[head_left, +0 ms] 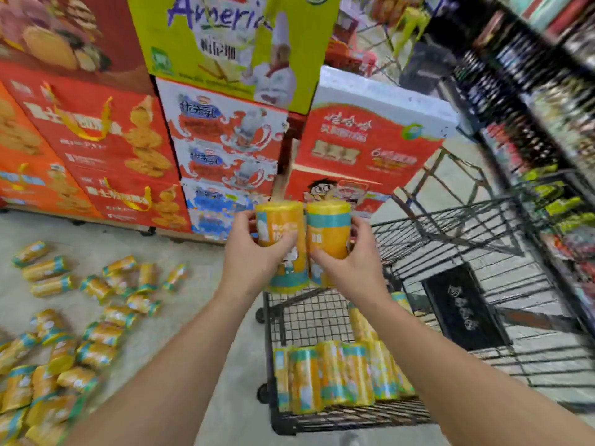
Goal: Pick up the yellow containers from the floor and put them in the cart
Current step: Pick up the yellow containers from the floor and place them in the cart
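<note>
You are on the carrying step. The floor (193, 317) on the left is strewn with yellow containers (96, 333), well apart from your hands. The cart (273, 317) on the right has a stored row (338, 378) at its near end. Your left hand (251, 255) is curled round the left container (280, 220) and your right hand (351, 262) round the right container (328, 226). Both are upright and touching, seemingly over the cart's left side. Next, lower them in beside the row and loosen your fingers.

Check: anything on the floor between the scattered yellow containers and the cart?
Head view: only bare concrete floor between the scattered yellow containers and the cart; the left forearm crosses above it.
</note>
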A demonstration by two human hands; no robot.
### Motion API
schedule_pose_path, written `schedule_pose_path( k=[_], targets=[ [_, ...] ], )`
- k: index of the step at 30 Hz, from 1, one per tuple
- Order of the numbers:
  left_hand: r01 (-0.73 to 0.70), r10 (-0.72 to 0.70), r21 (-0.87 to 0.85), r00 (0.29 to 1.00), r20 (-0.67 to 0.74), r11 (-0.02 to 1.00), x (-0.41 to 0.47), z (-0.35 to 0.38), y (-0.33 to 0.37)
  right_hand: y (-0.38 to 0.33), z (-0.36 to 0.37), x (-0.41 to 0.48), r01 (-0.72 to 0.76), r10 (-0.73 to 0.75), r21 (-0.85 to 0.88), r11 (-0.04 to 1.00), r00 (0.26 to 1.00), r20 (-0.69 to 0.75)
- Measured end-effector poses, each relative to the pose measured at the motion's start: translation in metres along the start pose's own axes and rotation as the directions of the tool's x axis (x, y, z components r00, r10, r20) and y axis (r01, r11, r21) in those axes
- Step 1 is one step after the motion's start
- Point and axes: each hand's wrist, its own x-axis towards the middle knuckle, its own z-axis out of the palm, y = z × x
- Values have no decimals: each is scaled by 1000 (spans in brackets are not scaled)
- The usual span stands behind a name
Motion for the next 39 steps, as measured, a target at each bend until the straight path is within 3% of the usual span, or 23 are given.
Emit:
schedule_pose_path(
  k=[9,17,23,27,33,39],
  targets=[
    [303,-285,210,952,-114,930,-29,240,-108,244,-150,69,-199,210,-233,952,977,27],
    [420,-364,513,907,-212,749,-34,313,-225,402,-167,82,-361,423,-515,778,906,4],
    [436,-351,600,899,-261,670,-21,320,-268,437,-138,82,-271,367,-649,711,930,13],
    [485,-434,591,868,-239,645,-19,320,-289,446,-131,85,-229,368,-692,685,928,57],
    [458,-536,648,840,-90,609,-21,309,-286,438,-137,81,-163,396,-749,642,907,143],
    [291,-433,685,901,39,668,-37,298,-226,395,-161,75,-97,398,-759,644,889,225]
  ],
)
